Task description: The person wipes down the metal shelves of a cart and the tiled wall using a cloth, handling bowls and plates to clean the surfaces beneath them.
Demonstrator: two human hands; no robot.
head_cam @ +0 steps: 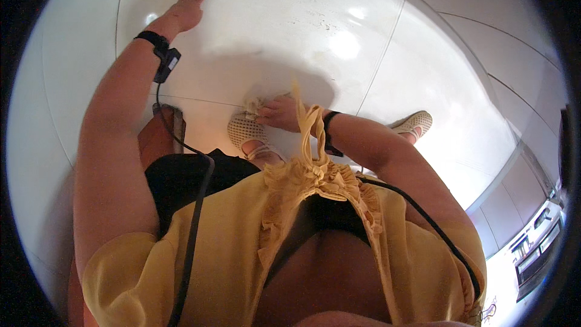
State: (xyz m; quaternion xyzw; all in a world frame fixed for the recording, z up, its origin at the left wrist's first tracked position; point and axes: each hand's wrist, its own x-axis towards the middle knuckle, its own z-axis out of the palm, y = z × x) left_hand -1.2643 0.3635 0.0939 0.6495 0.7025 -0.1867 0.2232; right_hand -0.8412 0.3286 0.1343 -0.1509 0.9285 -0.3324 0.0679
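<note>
My left hand is stretched out at the upper left over the glossy white tiled floor. It holds nothing and its fingers are extended; whether it touches the floor I cannot tell. Low in the middle, my right hand grips a crumpled whitish cloth, partly covered by the fingers. The cloth is just beyond the toe of a beige perforated shoe, and a shadow spreads over the floor past the hand.
A second beige shoe stands to the right. Dark smudges mark the floor. Black cables run from wrist-worn devices along both arms. A dark-edged brownish object is near my left knee. Dark equipment shows at far right.
</note>
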